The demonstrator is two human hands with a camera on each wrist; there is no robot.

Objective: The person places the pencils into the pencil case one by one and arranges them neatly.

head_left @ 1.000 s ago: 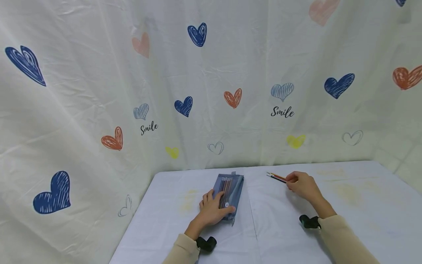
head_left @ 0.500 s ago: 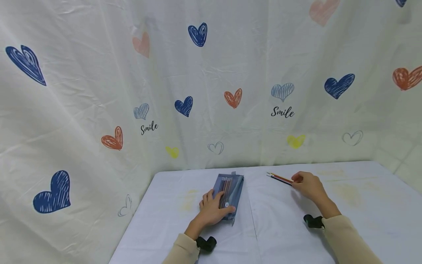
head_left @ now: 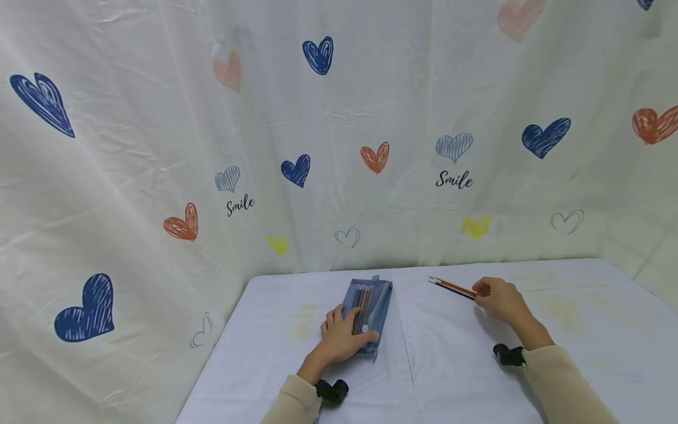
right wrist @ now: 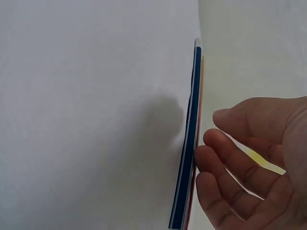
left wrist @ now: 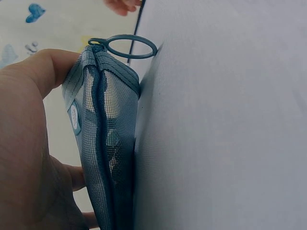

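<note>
A blue mesh pencil case (head_left: 378, 312) with several pencils showing through its front lies left of the table's middle. My left hand (head_left: 339, 340) rests spread across its near part, thumb toward the right side. The left wrist view shows the case's zipper (left wrist: 100, 143) and a ring loop (left wrist: 132, 46) at one end. Right of the case, two slim pencils (head_left: 452, 287), one dark and one reddish, lie side by side on the cloth. My right hand (head_left: 500, 300) is at their near end, its fingertips right beside the blue pencil (right wrist: 189, 139), thumb apart from the fingers.
A white cloth covers the table (head_left: 450, 365), with faint yellowish prints. Behind it hangs a white curtain (head_left: 402, 88) with coloured hearts. The table's back edge runs just beyond the pencils' far tips. A dark camera mount (head_left: 332, 391) sits at my left wrist.
My right hand has slid right and slightly toward me along the pencils, so more of their length shows. The pencils, the case and my left hand stay in place.
</note>
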